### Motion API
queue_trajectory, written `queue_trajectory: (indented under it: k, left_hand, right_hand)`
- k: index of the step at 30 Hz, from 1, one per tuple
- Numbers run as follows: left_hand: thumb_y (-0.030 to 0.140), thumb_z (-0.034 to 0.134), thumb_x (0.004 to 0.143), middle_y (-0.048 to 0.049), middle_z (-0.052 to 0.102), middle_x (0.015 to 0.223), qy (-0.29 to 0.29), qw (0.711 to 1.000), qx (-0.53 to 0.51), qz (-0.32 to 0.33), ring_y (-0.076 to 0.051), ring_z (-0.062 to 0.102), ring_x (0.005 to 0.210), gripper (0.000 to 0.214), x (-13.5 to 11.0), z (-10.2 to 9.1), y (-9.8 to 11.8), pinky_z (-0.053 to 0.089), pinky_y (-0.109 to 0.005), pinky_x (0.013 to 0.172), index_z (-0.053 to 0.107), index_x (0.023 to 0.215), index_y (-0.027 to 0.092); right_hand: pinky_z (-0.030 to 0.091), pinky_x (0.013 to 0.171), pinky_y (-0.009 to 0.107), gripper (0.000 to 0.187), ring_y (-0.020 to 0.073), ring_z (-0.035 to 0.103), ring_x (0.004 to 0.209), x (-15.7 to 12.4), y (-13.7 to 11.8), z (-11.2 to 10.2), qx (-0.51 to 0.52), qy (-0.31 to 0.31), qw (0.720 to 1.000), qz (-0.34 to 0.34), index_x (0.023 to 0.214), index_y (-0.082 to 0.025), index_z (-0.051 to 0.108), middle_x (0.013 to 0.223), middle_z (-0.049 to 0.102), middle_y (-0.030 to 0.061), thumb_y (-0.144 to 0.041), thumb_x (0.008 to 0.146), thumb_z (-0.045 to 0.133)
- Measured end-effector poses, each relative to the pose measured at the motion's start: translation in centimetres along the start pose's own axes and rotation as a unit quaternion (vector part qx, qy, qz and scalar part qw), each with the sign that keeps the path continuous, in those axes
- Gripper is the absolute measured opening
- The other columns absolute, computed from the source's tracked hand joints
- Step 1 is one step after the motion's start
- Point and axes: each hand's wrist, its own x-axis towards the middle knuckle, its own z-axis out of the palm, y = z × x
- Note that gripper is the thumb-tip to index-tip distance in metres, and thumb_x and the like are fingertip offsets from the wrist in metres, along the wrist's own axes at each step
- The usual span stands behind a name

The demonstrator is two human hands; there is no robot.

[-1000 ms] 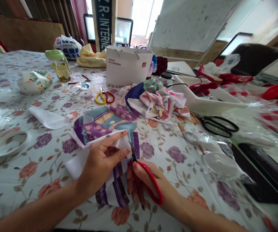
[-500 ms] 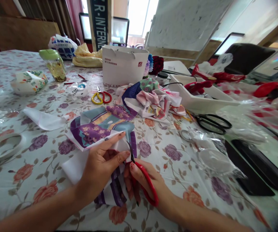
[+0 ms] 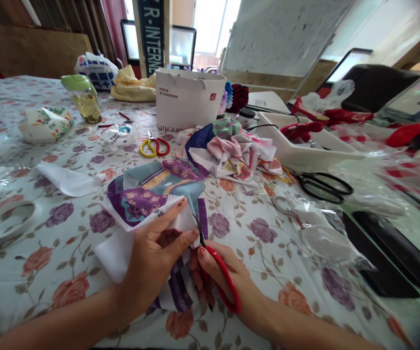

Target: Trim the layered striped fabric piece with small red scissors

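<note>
A purple, teal and white patterned cloth (image 3: 148, 194) lies on the floral tablecloth (image 3: 261, 233) in front of me. My left hand (image 3: 155, 253) pinches a folded white edge of this cloth between thumb and fingers. My right hand (image 3: 220, 277) is closed round the red handles of small scissors (image 3: 217, 267). Their dark blades point up and away, touching the cloth edge just beside my left thumb.
Behind the cloth lie a pile of coloured fabric scraps (image 3: 232, 150), yellow-and-red scissors (image 3: 153, 146), a white paper bag (image 3: 188, 99) and a white tray (image 3: 305, 146). Black scissors (image 3: 323, 187) and clear plastic bags (image 3: 326, 233) lie at the right. A tape roll (image 3: 6, 221) sits at the left.
Both hands stay at the cloth edge. The scissors' blades have closed in slightly toward my left thumb; the view shifted a little.
</note>
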Motion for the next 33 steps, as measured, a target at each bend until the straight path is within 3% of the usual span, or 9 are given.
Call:
queue_trajectory:
  k: [9,15,27,33]
  left_hand:
    - [0.031,0.076,0.075,0.0026,0.069,0.072,-0.005,1.0,0.016,0.006,-0.009,0.053,0.053,0.055,0.11,-0.03,-0.36,0.049,-0.021,0.053,0.065,0.128,0.022]
    - [0.032,0.077,0.075,0.0047,0.064,0.064,-0.008,1.0,0.01,-0.001,-0.009,0.051,0.051,0.056,0.08,0.0,-0.42,0.047,-0.02,0.051,0.065,0.129,0.022]
    - [0.031,0.077,0.075,0.0028,0.065,0.066,-0.015,1.0,-0.003,-0.021,-0.009,0.051,0.054,0.059,-0.04,0.06,-0.22,0.047,-0.019,0.052,0.064,0.131,0.02]
    - [0.035,0.08,0.07,0.0003,0.069,0.07,-0.003,0.999,-0.019,-0.031,-0.01,0.052,0.055,0.068,-0.07,0.03,-0.51,0.048,-0.021,0.052,0.061,0.133,0.02]
  right_hand:
    - [0.033,0.038,0.02,0.06,0.0083,0.045,0.038,-0.12,-0.09,-0.09,-0.004,0.004,1.0,0.013,0.064,-0.018,0.049,0.05,0.051,-0.0028,-0.076,0.079,0.054]
    - [0.033,0.041,0.021,0.06,0.0084,0.044,0.04,-0.18,-0.35,-0.12,-0.017,0.002,1.0,0.008,0.064,-0.019,0.049,0.051,0.051,-0.0025,-0.077,0.079,0.053]
    - [0.034,0.039,0.019,0.059,0.0071,0.042,0.039,-0.14,0.17,-0.2,0.004,0.006,1.0,0.001,0.064,-0.019,0.046,0.052,0.046,-0.0045,-0.076,0.078,0.055]
    - [0.029,0.038,0.019,0.06,0.0061,0.036,0.04,-0.17,-0.04,0.03,-0.01,0.019,1.0,-0.007,0.063,-0.019,0.044,0.051,0.04,-0.0063,-0.076,0.079,0.054]
